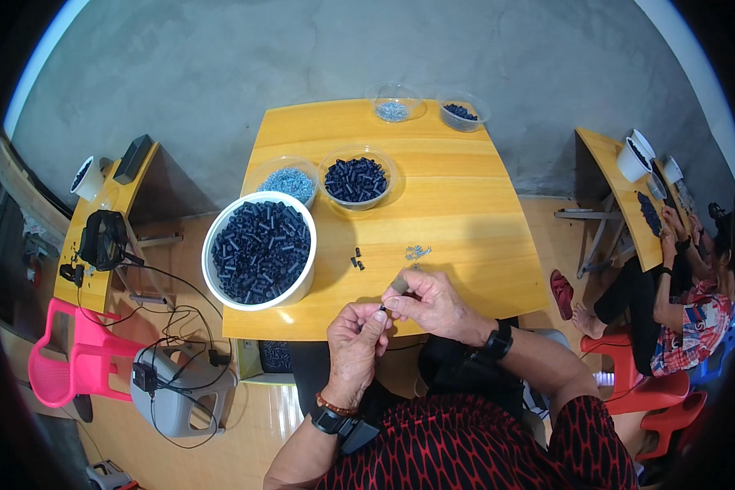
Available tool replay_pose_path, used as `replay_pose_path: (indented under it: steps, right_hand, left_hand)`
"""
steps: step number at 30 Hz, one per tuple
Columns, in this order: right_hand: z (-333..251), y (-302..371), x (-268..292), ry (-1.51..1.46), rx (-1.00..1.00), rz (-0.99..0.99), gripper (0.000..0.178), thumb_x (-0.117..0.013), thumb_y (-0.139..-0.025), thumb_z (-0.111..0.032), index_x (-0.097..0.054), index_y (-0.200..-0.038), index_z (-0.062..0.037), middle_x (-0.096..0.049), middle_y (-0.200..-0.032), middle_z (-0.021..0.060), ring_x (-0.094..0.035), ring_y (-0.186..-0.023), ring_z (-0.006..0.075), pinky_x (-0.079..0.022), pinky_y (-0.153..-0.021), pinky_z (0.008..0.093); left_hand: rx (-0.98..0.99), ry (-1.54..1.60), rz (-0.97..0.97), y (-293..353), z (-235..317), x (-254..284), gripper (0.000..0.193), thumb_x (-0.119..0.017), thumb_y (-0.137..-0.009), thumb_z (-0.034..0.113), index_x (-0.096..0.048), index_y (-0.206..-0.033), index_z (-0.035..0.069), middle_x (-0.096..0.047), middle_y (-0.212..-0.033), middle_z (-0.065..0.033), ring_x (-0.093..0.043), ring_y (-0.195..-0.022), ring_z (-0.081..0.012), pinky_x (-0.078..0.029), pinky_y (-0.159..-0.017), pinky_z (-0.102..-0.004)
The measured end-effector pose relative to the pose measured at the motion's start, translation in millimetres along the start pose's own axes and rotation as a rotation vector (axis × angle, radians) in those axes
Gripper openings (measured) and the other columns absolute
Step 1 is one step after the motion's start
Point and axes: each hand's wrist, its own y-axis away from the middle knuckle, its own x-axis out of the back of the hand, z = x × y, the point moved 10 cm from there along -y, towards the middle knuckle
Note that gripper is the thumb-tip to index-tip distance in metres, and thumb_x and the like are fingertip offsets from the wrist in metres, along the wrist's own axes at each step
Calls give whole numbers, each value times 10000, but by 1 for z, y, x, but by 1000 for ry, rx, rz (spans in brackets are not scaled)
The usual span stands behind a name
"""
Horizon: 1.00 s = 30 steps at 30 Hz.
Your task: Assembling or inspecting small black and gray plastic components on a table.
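Right of the heaped white bucket point(302, 287), one small dark piece point(382, 309) is mid-work: left hand point(353, 343) fingers clamped on it, right hand point(439, 306) fingers together, grip unclear. Bucket-right too, loose dark bits point(361, 265) and silver bits point(417, 252) look unfinished.

From above the patterned shirt point(465, 441), the head-worn fisheye camera looks down, near the left hand point(358, 339) and right hand point(433, 304), facing across the table point(465, 204) toward the grey wall point(302, 57).

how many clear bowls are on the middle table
4. At the back: a left bowl and right bowl; nearer: a pale-filled bowl and black-filled bowl.
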Motion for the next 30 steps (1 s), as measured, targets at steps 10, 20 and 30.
replay_pose_path:
  steps: [10, 20, 30]
  right_hand:
    - [-20, 0, -4, 149, 131, -161, 106, -647, -933, -42, -644, -908, 60, -675, -863, 84, -665, -765, 123, -548, -670, 274]
    - [-17, 0, 0, 103, 83, -84, 76, -653, -923, -24, -650, -906, 50, -696, -887, 85, -674, -768, 127, -548, -684, 267]
    - [-44, -21, -11, 383, 210, -221, 118, -672, -880, -65, -645, -853, 46, -649, -799, 126, -636, -729, 183, -498, -660, 322]
  left_hand:
    - [34, -20, -11, 1, -2, 1, 69, -643, -957, 86, -597, -972, 37, -658, -800, -45, -532, -569, -48, -398, -486, -176]
    - [60, 48, -33, -1, -4, 1, 64, -637, -961, 92, -595, -967, 44, -660, -807, -48, -529, -568, -56, -390, -480, -187]
    - [29, 133, -18, -1, -1, 4, 86, -646, -960, 111, -583, -988, 60, -638, -803, -28, -523, -565, -56, -394, -481, -191]
